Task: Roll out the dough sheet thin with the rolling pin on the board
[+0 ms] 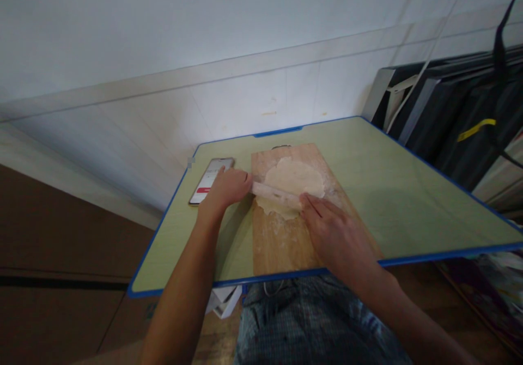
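Observation:
A flattened sheet of dough (295,175) lies on a floured wooden board (278,250). Across it, slanting down to the right, rests a pale, flour-dusted rolling pin (277,194). My left hand (233,185) is closed on the pin's left end, beside the board's left edge, and one finger reaches up over the phone. The right end of the pin is gripped by my right hand (333,226), above the lower right part of the dough. Some dough shows on the near side of the pin.
A lit phone (211,181) lies left of the board on the green, blue-edged table (400,190). Behind the table is a white wall (245,103). Dark flat panels (445,98) lean at the right, with a black strap (499,54) hanging in front.

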`<state>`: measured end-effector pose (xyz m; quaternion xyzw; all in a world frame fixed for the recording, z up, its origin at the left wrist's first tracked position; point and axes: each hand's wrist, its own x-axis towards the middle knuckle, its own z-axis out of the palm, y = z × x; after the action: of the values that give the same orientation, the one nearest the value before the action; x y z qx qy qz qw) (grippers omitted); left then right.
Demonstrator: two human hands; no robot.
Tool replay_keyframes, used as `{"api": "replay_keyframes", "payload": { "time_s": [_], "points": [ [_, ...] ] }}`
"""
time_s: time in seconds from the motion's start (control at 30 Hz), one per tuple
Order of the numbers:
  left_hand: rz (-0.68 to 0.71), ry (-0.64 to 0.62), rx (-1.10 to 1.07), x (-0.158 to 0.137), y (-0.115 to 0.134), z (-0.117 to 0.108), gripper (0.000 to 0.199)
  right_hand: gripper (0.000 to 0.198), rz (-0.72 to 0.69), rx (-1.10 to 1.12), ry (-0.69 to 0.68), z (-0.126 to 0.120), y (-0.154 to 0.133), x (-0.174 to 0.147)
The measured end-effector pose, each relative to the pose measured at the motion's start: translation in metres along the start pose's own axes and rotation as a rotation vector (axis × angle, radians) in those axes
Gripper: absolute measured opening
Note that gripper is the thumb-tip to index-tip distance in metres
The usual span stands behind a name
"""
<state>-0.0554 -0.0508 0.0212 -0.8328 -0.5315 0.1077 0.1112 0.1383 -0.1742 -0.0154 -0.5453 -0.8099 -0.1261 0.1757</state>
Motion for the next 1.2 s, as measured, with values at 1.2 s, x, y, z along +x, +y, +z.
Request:
{"api": "replay_keyframes", "payload": {
  "time_s": [1.2],
  "points": [
    [-0.105,0.127,-0.334,-0.008,-0.002,0.005,0.058,0.039,-0.024,0.211,0.125,0.012,0.004,-0.010]
  ]
}}
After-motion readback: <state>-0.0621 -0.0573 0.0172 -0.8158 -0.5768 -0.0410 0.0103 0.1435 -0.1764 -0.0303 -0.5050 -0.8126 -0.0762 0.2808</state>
